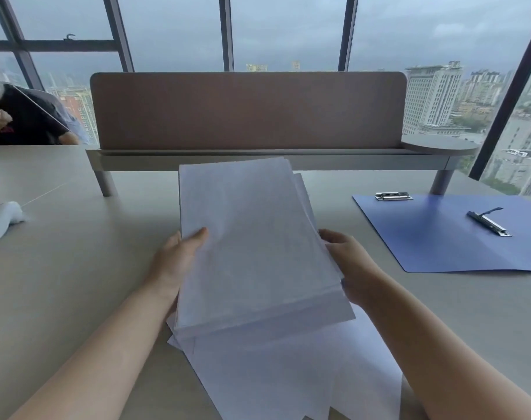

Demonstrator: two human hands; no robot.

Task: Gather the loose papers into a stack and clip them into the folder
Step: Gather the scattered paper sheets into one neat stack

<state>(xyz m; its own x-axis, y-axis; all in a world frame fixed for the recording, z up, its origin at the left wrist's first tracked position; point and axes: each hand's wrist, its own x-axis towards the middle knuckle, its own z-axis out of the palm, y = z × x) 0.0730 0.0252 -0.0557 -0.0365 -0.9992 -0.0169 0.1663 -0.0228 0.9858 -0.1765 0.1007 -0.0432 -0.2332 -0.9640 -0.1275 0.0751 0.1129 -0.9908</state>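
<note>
White paper stack [252,237] at frame centre, left hand [179,256] and right hand [349,262] grip clasping its sides; blue folder [433,237] open on surface [61,283], right.

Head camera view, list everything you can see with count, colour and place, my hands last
paper stack: one, white, held above table centre
loose papers: several, white, on table under the stack
folder: one, blue, open, right
clips: two, metal, on folder
divider panel: one, brown, behind
white object: one, far left
other person: one, far left
left hand: gripping stack's left edge
right hand: gripping stack's right edge
</note>
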